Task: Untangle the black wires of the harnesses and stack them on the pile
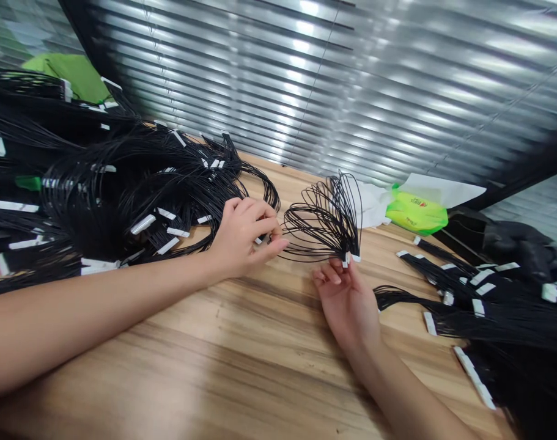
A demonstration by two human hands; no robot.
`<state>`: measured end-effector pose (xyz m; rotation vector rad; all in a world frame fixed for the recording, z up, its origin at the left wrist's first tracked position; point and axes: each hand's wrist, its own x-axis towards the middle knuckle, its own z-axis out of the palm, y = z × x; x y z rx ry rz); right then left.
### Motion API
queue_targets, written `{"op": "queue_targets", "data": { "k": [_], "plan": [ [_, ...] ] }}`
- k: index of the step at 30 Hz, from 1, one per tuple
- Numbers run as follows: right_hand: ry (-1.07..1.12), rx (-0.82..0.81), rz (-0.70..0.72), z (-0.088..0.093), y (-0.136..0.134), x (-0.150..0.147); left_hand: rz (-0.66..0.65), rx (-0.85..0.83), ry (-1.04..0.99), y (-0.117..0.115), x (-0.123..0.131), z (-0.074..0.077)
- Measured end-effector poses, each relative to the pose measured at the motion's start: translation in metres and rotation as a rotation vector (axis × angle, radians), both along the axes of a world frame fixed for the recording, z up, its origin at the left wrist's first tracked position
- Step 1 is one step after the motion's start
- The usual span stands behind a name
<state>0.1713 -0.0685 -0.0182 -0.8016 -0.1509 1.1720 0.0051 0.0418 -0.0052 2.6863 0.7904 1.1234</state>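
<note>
Between my hands a looped bundle of thin black wires, a wire harness, stands up from the wooden table. My right hand, palm up, pinches its white connectors between thumb and fingers. My left hand is curled at the left side of the loops, thumb and fingertips closed around wire strands there. Its fingers partly hide what they grip. Close behind the left hand lies a large heap of black wire harnesses with white connectors.
More harnesses with white connectors lie along the right side. A bright green-yellow packet and white paper sit at the back right, near a black bag. Metal blinds rise behind the wooden table. Green cloth-like material shows back left.
</note>
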Motion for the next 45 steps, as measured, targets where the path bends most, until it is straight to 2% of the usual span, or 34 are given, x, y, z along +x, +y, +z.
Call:
{"op": "queue_targets", "data": {
  "k": [4,6,9,12,17,19,24,31,33,37,40,45],
  "plan": [
    [0.052,0.04,0.084,0.002,-0.001,-0.003,0.025,-0.132,0.15,0.003,0.002,-0.002],
    [0.033,0.049,0.108,0.003,-0.002,-0.004,0.053,-0.198,0.161,0.004,0.003,-0.002],
    [-0.008,0.033,0.118,0.004,-0.003,-0.006,0.073,-0.359,0.077,0.006,0.005,-0.003],
    [-0.092,0.022,0.12,0.002,-0.004,-0.007,0.038,-0.552,-0.089,0.01,0.007,-0.008],
    [-0.262,0.019,0.202,-0.002,-0.009,-0.011,-0.166,-0.762,-0.57,0.018,0.012,-0.022],
    [-0.264,0.005,0.282,-0.003,-0.012,-0.012,-0.231,-0.812,-0.664,0.02,0.012,-0.025],
    [-0.19,-0.004,0.406,0.0,-0.013,-0.012,-0.338,-0.917,-0.603,0.021,0.009,-0.022],
    [-0.117,0.032,0.446,0.008,-0.012,-0.006,-0.648,-1.152,-0.56,0.012,0.012,-0.016],
    [-0.136,0.029,0.424,0.007,-0.012,-0.007,-0.673,-1.214,-0.519,0.008,0.014,-0.018],
    [-0.245,0.001,0.351,-0.001,-0.012,-0.012,-0.575,-1.185,-0.45,0.003,0.017,-0.022],
    [-0.319,-0.01,0.315,-0.006,-0.012,-0.014,-0.477,-1.101,-0.509,-0.001,0.015,-0.021],
    [-0.352,0.002,0.279,-0.006,-0.012,-0.015,-0.367,-0.773,-0.396,-0.004,0.01,-0.013]
  ]
}}
